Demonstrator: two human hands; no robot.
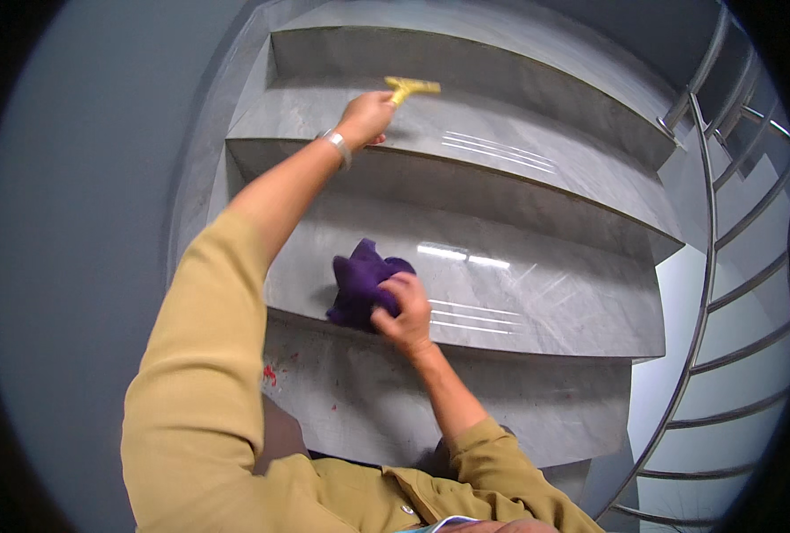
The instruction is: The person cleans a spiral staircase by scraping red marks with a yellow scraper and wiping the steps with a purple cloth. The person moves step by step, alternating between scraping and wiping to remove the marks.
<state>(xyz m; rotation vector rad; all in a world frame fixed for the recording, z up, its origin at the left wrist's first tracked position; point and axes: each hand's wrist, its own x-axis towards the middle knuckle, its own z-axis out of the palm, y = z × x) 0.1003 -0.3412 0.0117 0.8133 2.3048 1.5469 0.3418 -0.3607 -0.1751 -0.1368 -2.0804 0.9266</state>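
My left hand (368, 118) is stretched up over the edge of an upper marble stair tread (488, 133), its fingers closed around the handle of a yellow scraper-like tool (413, 86) with a wide T-shaped head. A metal watch or bracelet (337, 145) circles that wrist. Lower down, my right hand (405, 310) grips a bunched purple cloth (361, 283) above the front edge of the tread below (568, 303). Whether the cloth touches the stone cannot be told.
A curved metal railing (709, 266) runs down the right side. At the left stands a grey wall (82, 266). Red marks (269, 375) lie on the lowest visible stone surface, close to my knees. The polished treads reflect ceiling lights, and their front edges stick out.
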